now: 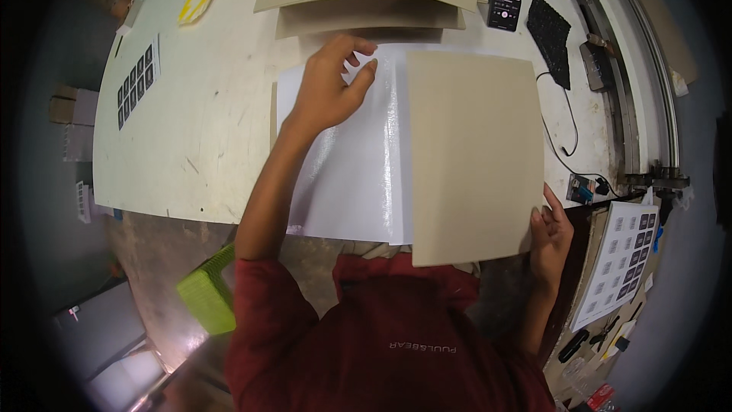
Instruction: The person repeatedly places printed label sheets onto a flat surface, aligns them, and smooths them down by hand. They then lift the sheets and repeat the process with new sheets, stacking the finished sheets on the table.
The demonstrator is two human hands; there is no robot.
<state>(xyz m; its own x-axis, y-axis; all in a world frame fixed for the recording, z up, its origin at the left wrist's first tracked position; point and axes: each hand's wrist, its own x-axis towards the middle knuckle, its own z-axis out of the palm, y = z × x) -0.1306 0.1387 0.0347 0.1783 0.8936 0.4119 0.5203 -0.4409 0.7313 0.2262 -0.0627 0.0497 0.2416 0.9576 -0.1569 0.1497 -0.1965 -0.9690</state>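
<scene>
Big white worktable (191,160), glossy white sheet (354,160) mid-frame — beige board (474,152) overlapping it, right of center. Left hand (333,84), upper center, is empty and loosely curled over the sheet; right hand (550,243) seems to pinch the board's lower-right edge — fingers partly hidden.

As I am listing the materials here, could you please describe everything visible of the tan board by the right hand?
The tan board is a plain, stiff-looking rectangle, apparently cardboard, with a matte, unprinted upper face. It covers the right part of the glossy white sheet, its lower end jutting past the table's front edge. The right hand holds its right edge near the lower corner. Whether it lies fully flat is unclear.
</scene>
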